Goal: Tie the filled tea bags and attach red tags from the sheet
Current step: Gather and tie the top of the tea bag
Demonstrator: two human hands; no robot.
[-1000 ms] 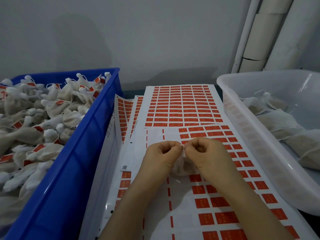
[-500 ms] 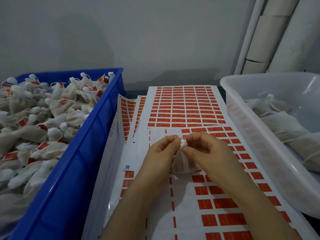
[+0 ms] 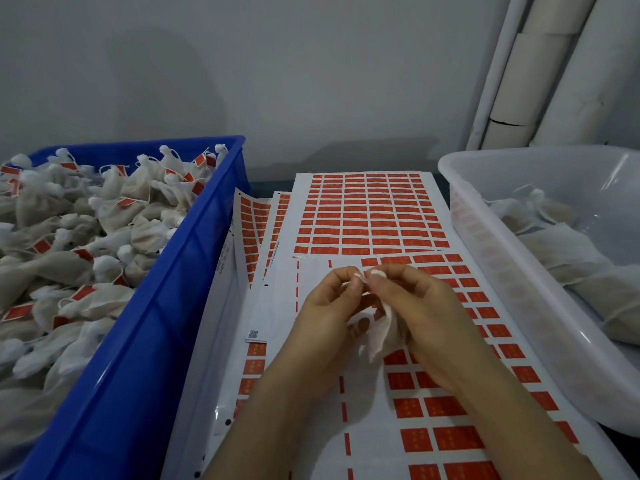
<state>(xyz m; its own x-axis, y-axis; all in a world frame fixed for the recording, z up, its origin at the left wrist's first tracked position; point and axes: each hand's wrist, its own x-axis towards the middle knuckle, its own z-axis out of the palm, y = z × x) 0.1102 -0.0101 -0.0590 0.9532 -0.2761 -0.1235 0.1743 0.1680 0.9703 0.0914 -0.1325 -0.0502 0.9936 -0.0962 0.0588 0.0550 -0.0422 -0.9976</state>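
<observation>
Lettering on the red rectangular tags is too small to read, as is the fine print along the margin of the white tag sheets; a small square printed code sits at one sheet's left edge. The sheets overlap down the middle of the surface, hemmed by a blue plastic crate on the left, heaped with tied white tea bags bearing red tags, and a translucent white plastic tub on the right holding untagged white bags. Above the nearest sheet, the left hand and right hand meet, fingers pinched together at their tips on the top of a small white mesh tea bag, which hangs between the palms, clear of both containers.
</observation>
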